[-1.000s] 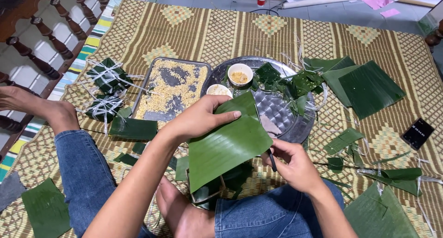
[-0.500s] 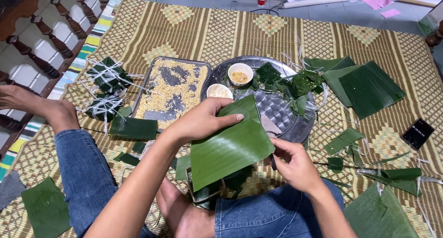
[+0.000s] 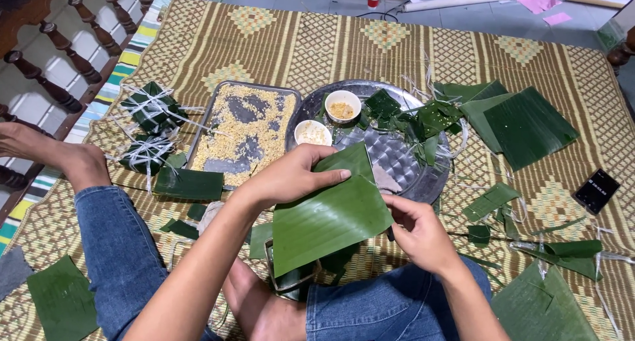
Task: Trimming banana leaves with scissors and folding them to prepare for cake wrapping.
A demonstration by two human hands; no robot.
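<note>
1. Compared with a second ago, little has moved: the left hand (image 3: 291,175) still lies flat on the large banana leaf (image 3: 327,212), and the right hand (image 3: 417,232) still grips the leaf's right edge. The folding work appears paused mid-step.
2. Left fingers are stretched out and pressed close together on the leaf's top; right fingers curl and pinch the edge.
3. The leaf is held above a small square mould (image 3: 291,275) between the person's legs, near the bottom edge of the woven mat (image 3: 297,43).
4. Counts: two tied leaf parcels (image 3: 149,106) toward the mat's left edge; two small white bowls (image 3: 342,105) on one round metal tray (image 3: 397,152); one rectangular tray (image 3: 245,126) of yellow grains; one dark phone (image 3: 596,190) near the right edge.
</note>
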